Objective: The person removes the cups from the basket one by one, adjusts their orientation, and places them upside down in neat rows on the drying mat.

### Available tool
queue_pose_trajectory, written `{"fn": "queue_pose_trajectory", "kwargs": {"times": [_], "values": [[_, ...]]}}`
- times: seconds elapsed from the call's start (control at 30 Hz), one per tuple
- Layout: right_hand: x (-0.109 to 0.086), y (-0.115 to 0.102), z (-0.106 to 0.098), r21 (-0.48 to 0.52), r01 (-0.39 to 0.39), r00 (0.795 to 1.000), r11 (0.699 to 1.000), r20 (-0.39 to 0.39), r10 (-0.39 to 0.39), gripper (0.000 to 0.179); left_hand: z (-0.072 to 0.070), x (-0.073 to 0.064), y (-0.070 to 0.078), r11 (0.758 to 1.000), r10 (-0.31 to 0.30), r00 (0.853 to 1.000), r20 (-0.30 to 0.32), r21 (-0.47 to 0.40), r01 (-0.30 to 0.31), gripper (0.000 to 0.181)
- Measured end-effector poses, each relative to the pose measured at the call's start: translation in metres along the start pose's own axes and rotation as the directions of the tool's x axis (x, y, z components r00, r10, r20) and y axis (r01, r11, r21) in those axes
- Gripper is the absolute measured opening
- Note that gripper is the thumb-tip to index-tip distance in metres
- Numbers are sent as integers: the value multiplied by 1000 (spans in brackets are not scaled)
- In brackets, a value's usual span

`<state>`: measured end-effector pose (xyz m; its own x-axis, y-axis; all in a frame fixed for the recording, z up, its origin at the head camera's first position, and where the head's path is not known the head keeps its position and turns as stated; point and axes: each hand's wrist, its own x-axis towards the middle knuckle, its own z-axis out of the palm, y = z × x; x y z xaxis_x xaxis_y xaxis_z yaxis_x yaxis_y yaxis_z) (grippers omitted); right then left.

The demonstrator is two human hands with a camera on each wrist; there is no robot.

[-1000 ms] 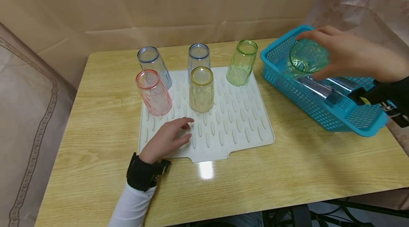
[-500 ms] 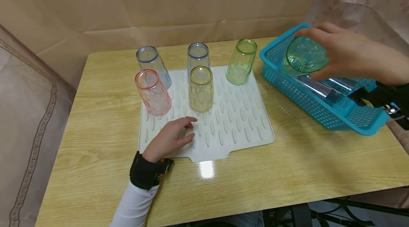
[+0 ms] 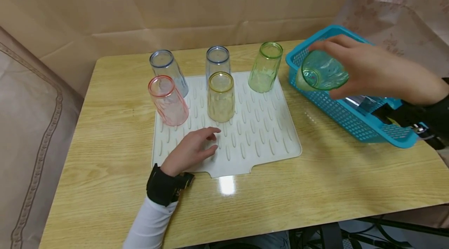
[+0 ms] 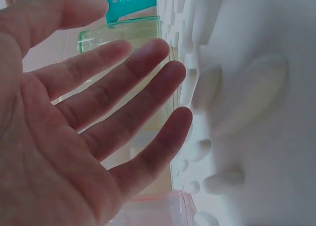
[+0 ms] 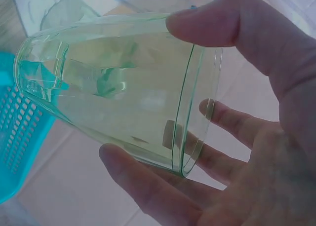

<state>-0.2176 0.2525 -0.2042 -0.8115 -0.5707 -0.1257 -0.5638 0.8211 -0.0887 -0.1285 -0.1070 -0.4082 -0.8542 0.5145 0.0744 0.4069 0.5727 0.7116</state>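
My right hand (image 3: 368, 66) grips a green glass (image 3: 320, 73) above the left part of a blue basket (image 3: 350, 122). The glass is tilted. In the right wrist view, thumb and fingers lie round one end of the green glass (image 5: 123, 93). My left hand (image 3: 191, 149) is near the front of a white ribbed mat (image 3: 263, 136), fingers slightly bent and holding nothing. On the mat, a yellow glass (image 3: 221, 101) is nearest that hand, with a pink glass (image 3: 170, 103) to its left. The left wrist view shows the left hand (image 4: 98, 127) beside the mat's raised ribs.
Two blue-rimmed glasses (image 3: 218, 64) stand behind the pink and yellow ones. Another green glass (image 3: 264, 69) stands at the mat's back right corner. Clear or silvery things (image 3: 361, 103) lie in the basket. A beige cloth (image 3: 210, 7) hangs behind the wooden table (image 3: 105, 143).
My right hand has moved left with the green glass, from over the basket's middle toward its left edge. My left hand has shifted slightly right over the mat.
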Motion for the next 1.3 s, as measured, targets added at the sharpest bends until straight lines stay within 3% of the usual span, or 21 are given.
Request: {"fn": "queue_pose_trajectory", "kwargs": {"times": [0.47,0.77,0.93,1.3], "values": [[12,-25,24,111,136,991,985,-24,-134,95,10,18,6,999,38,999,33,-11,-38,38],[17,-35,31,153,122,992,981,-2,-123,96,12,31,13,997,76,995,58,-5,-76,44],[19,-43,38,191,97,995,977,16,-102,95,14,36,16,996,83,996,33,-37,-81,53],[14,-64,51,210,163,986,964,6,-168,96,22,49,24,991,100,994,-51,-85,-104,72]]}}
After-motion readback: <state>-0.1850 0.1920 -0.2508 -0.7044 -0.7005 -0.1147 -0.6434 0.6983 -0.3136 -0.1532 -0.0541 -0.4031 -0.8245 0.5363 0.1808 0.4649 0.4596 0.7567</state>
